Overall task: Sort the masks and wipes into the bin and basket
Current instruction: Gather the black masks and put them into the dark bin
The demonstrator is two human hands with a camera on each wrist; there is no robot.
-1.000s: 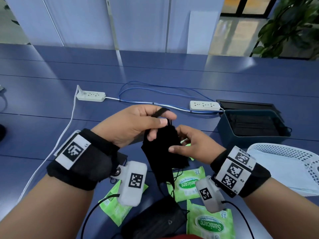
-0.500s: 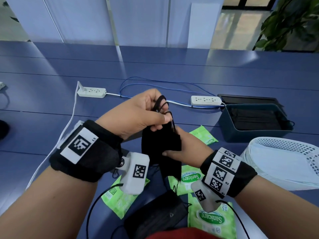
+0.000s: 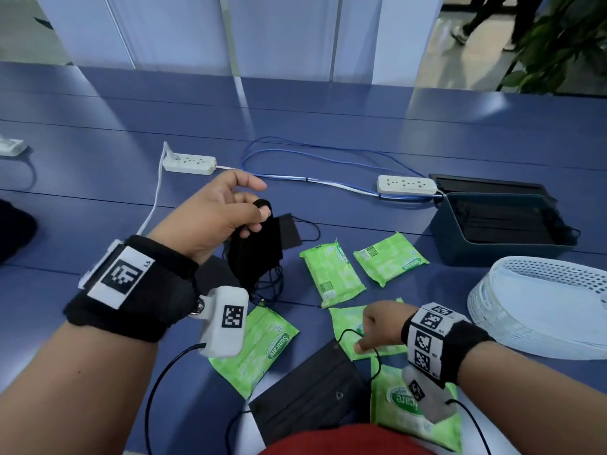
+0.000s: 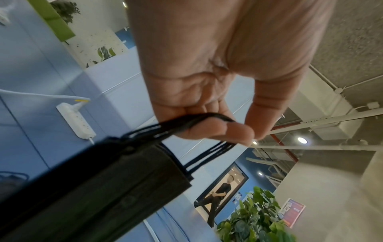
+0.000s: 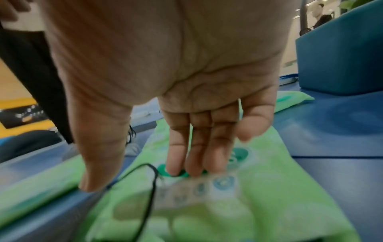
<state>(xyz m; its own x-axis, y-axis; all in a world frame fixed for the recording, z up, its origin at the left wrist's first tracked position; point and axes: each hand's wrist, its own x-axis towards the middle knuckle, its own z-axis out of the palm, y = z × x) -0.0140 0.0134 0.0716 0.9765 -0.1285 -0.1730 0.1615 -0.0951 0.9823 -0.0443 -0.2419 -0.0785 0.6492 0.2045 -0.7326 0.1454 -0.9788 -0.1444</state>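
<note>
Right hand (image 3: 377, 330) dropped from masks (image 3: 259, 247) onto wipes pack (image 5: 217, 188), fingers straight, tips blurred. Masks hung by loops hooked under curled left hand (image 3: 220, 215) fingers; lower edge hidden.

My head view is evenly bright; daylight from the far windows leaves pale glare streaks on the table (image 3: 295, 103), and lines bow toward the edges. In my right wrist view the wipes (image 5: 207, 204) smear with motion blur. In my left wrist view the masks (image 4: 93, 188) are dark, soft-edged.
</note>
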